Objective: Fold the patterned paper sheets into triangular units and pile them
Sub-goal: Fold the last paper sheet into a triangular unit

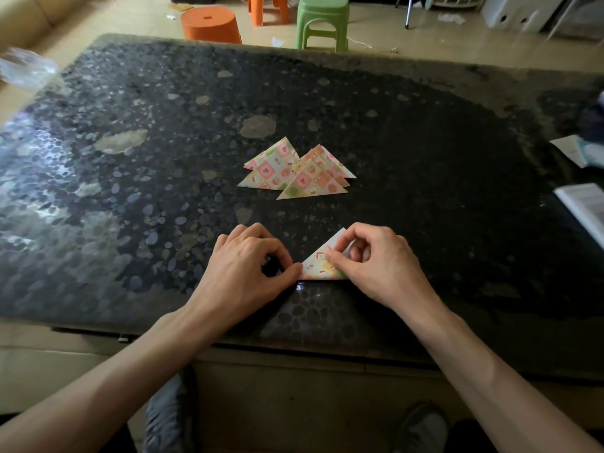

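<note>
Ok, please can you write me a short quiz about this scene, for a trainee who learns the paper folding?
1. True or false: the pile of folded triangles lies nearer the person than the paper being folded.
2. Fill in: the left hand touches that paper's ____ corner.
3. Which hand pinches the paper's upper flap? A) left hand B) right hand C) neither
Key: 1 false; 2 left; 3 B.

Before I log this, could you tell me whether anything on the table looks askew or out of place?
Mildly: the finished triangles mid-table lie fanned and overlapping, not squarely stacked. The sheet being folded looks undamaged, with the left hand holding its corner and the right hand pinching it.
</note>
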The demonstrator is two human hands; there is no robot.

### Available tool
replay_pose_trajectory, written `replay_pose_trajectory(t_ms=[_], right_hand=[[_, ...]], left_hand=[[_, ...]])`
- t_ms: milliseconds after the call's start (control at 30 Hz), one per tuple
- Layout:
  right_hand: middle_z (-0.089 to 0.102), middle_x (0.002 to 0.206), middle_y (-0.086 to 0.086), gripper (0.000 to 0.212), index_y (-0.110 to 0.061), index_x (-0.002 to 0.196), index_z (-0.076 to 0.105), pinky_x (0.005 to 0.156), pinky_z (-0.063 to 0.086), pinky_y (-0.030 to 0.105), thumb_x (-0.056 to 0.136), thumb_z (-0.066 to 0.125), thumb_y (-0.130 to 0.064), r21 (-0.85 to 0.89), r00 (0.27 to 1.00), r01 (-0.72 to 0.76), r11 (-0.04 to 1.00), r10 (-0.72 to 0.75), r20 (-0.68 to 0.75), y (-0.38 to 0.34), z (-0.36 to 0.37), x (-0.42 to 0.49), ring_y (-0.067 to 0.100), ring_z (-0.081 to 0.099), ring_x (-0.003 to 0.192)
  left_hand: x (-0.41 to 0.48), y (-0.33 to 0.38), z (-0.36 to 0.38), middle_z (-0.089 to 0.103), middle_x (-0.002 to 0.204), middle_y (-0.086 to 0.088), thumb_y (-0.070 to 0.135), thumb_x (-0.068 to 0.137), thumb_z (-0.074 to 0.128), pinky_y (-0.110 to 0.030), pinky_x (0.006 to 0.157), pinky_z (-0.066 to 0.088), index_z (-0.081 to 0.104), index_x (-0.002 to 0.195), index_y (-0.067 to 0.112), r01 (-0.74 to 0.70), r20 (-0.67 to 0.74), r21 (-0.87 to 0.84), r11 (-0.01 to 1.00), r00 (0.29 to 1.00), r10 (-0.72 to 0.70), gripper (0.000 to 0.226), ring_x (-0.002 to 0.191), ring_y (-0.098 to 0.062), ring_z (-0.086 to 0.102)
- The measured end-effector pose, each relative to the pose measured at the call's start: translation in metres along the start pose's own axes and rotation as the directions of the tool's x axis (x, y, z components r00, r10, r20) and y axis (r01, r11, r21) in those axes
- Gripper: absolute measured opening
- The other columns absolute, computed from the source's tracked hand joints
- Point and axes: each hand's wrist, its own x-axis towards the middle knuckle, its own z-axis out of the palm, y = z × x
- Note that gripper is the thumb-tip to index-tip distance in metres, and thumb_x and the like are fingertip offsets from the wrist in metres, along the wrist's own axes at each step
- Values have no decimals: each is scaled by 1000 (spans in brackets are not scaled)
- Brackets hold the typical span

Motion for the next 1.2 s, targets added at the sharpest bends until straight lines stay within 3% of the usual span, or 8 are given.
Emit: replay_pose_trajectory(t_ms=[567, 800, 900, 1000, 1067, 1200], right_hand=[[61, 78, -14, 21, -33, 89, 66, 63, 47, 25, 90, 73, -53, -15, 1000, 3, 1000, -3, 14, -1, -1, 1, 6, 58, 73], [61, 78, -13, 21, -34, 89, 65, 60, 41, 23, 89, 74, -53, -12, 1000, 2, 1000, -2, 22, 1, -2, 3, 5, 57, 71], [61, 78, -14, 21, -34, 90, 66, 59, 40, 23, 89, 75, -53, -1, 1000, 5, 1000, -5, 26, 1, -1, 3, 5, 56, 70], [60, 78, -14, 21, -34, 91, 66, 59, 38, 22, 89, 74, -52, -4, 999, 9, 1000, -9, 30, 1, -2, 3, 4, 55, 70], [60, 79, -14, 21, -33, 91, 66, 59, 37, 21, 89, 74, -52, -7, 999, 8, 1000, -8, 33, 1, -1, 3, 4, 55, 70], [60, 77, -14, 20, -33, 90, 66, 58, 37, 21, 89, 75, -52, -8, 1000, 18, 1000, -18, 19, 1, -1, 3, 4, 55, 69]], left_hand=[[2, 4, -3, 54, 98, 19, 69, 82, 59, -28, 85, 33, 66, 81, 44, 12, 33, 8, 1000, 999, -13, 26, 97, -2, 45], [2, 0, -2, 54, 95, 19, 68, 83, 60, -29, 85, 38, 66, 83, 43, -18, 20, 8, 1000, 1000, 18, 26, 94, -2, 47], [9, -4, -9, 57, 90, 19, 66, 81, 64, -27, 79, 42, 66, 87, 42, -33, 81, -58, 998, 996, 38, 25, 90, -1, 50], [20, -9, -24, 67, 89, 15, 43, 86, 74, -26, 75, 49, 71, 91, 40, 10, 206, -171, 985, 978, 26, 6, 85, -3, 58], [25, -13, -30, 70, 87, 13, 30, 90, 74, -21, 70, 48, 73, 93, 39, 27, 224, -216, 976, 974, 23, 9, 82, -4, 62], [25, -10, -29, 72, 82, 16, 43, 87, 74, -15, 65, 44, 75, 89, 38, 53, 209, -251, 967, 978, 1, 5, 78, -2, 64]])
